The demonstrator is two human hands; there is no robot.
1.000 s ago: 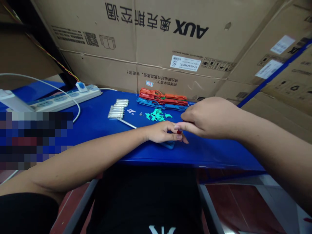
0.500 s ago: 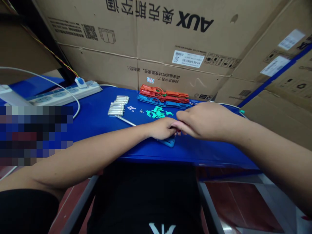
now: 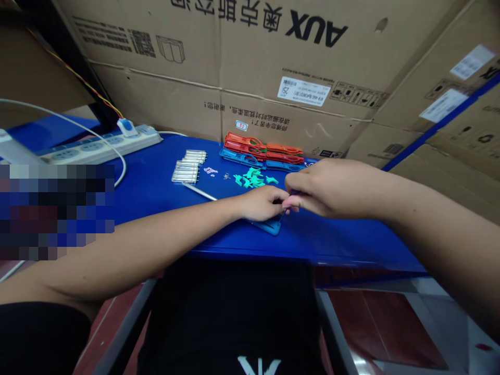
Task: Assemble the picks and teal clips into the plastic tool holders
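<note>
The grip of the right hand pinches a thin pin slanting down-left.

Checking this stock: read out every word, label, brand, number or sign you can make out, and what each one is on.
"AUX": upside down on the cardboard carton.
"奥克斯空调": upside down beside it, same carton.
"谢谢您!": upside down, lower on that carton.
"25": on the white barcode label.
Too small or blurred to read: that label's other print, the small sticker, and the white labels at right.
</note>
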